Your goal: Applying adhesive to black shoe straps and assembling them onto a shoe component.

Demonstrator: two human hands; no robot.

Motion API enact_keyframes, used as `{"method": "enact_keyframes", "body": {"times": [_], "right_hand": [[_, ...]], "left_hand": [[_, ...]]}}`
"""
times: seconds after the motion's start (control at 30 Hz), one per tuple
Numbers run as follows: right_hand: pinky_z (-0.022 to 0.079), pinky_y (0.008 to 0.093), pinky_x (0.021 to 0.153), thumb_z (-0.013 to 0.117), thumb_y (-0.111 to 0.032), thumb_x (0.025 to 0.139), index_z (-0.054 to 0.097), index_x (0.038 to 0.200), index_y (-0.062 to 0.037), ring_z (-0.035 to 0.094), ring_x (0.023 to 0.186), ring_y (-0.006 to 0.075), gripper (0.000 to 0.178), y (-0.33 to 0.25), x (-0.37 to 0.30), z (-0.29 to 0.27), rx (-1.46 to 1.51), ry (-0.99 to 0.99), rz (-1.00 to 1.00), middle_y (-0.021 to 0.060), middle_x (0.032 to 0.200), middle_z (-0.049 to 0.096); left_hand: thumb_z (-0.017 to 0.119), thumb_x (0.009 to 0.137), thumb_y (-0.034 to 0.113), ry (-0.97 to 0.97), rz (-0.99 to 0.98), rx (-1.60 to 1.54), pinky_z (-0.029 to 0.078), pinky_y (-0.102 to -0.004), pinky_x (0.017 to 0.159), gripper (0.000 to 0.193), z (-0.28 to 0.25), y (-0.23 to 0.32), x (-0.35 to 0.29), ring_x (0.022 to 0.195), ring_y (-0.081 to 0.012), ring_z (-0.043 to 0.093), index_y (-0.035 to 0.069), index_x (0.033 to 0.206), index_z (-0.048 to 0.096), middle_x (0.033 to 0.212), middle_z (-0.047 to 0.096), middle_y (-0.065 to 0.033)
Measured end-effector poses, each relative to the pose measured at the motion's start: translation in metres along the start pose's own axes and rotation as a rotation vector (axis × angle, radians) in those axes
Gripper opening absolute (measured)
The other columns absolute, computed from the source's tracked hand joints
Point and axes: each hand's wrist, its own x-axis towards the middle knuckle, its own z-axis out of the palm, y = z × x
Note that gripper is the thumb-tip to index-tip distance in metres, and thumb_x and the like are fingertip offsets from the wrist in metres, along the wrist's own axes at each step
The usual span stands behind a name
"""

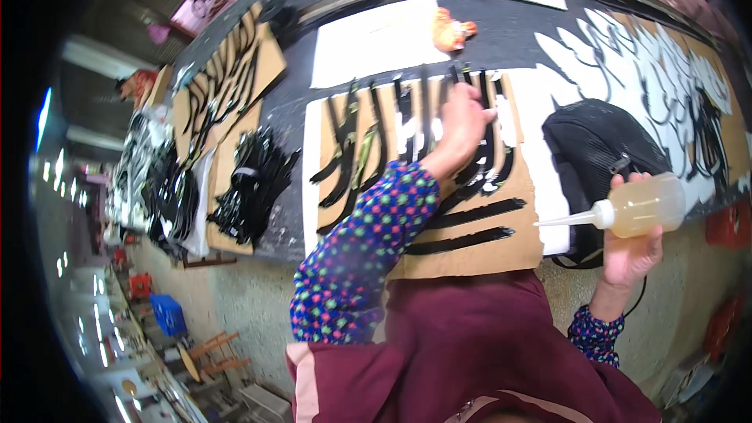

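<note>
My right hand [631, 258] grips a translucent squeeze bottle [646, 205] of pale yellow liquid, tilted sideways, its long thin nozzle toward the left. My left hand [464, 121] reaches over a cardboard sheet [470, 262] carrying several curved black strips [376, 133]. Its fingers are bent at the far end of a black strip [453, 74] and look closed on it, though the fingertips are partly hidden. Some strips show white or greenish patches. Two black strips [470, 241] lie crosswise near the sheet's front edge.
White paper [368, 39] and an orange crumpled item [452, 30] lie beyond the cardboard. A black mesh bag [603, 141] sits at right, beside many white curved pieces [627, 63]. Bundled black strips [247, 188] and more strips on cardboard [270, 63] occupy the left.
</note>
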Motion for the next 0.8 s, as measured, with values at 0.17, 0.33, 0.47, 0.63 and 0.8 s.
{"method": "enact_keyframes", "body": {"times": [0.17,0.33,0.47,0.63,0.8], "right_hand": [[0.027,0.051,0.109,0.07,-0.02,0.079,0.02,0.144,-0.004,0.021,0.137,0.037,0.083,0.001,-0.003,0.004,-0.074,-0.015,-0.006,0.0164,0.146,0.028],[0.03,0.0491,0.107,0.071,-0.023,0.078,0.02,0.144,-0.005,0.021,0.137,0.0361,0.086,0.006,-0.002,0.008,-0.158,-0.029,0.002,0.0153,0.146,0.029],[0.029,0.0479,0.108,0.071,-0.026,0.078,0.019,0.145,-0.0058,0.021,0.138,0.0348,0.087,0.011,-0.003,0.01,-0.21,-0.024,-0.001,0.0145,0.147,0.029],[0.021,0.0486,0.112,0.07,-0.019,0.078,0.019,0.144,-0.005,0.023,0.136,0.0384,0.085,0.023,-0.007,0.015,-0.181,-0.016,0.044,0.0158,0.146,0.03],[0.023,0.0475,0.112,0.072,-0.018,0.076,0.02,0.144,-0.0054,0.025,0.135,0.0389,0.087,0.038,-0.014,0.024,-0.17,-0.015,0.113,0.016,0.145,0.031]], "left_hand": [[0.069,0.078,0.011,0.011,0.109,-0.009,0.048,-0.0295,0.069,0.038,-0.011,0.001,-0.011,0.073,-0.0172,0.058,-0.007,0.109,0.055,0.079,0.06,-0.0102],[0.061,0.078,0.006,0.009,0.197,-0.143,0.045,-0.0342,0.069,0.016,-0.061,-0.008,-0.046,0.074,-0.0231,0.056,-0.003,0.091,0.058,0.078,0.056,-0.0133],[0.061,0.078,0.005,0.325,0.229,0.102,0.046,-0.0338,0.077,0.02,-0.15,-0.048,-0.074,0.084,-0.0251,0.056,0.001,0.097,0.059,0.088,0.055,-0.0136],[0.045,0.062,-0.012,0.717,0.343,0.821,0.038,-0.0394,0.091,0.047,-0.301,-0.091,-0.109,0.101,-0.0328,0.05,-0.001,0.106,0.055,0.103,0.055,-0.0163],[0.066,0.076,0.007,0.592,0.28,0.874,0.045,-0.0385,0.085,0.024,-0.371,-0.151,-0.129,0.097,-0.0314,0.057,0.005,0.099,0.063,0.104,0.06,-0.0143]]}}
